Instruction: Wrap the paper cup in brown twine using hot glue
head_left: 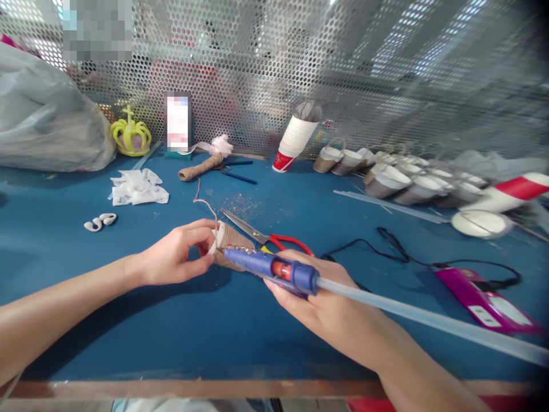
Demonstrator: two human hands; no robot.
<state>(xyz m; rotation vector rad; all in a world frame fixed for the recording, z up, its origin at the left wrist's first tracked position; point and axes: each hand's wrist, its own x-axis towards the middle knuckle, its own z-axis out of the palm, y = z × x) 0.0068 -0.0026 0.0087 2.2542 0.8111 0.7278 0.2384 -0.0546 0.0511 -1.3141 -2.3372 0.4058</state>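
Currently, right hand [315, 300] grips a blue plastic glue gun [253, 261] fed by a long translucent glue stick [429, 316]. Left hand [174, 253], fingers curled, holds a brown twine-wrapped cup [235, 238] by its white end. Cup lies tipped between the hands on the blue table [171, 332], long axis roughly left–right, left hand nearer; gun tip at the white end, contact unclear. Far centre: leaning red-and-white paper-cup stack [292, 140], grey material [307, 110] at its top. Far right: small twine-wrapped cups [380, 189], contents indiscernible.

A brown twine-wrapped cup [231, 236] lies sideways, its left end bare white. The blue glue gun [259, 263] points left over it, its tip perhaps touching.
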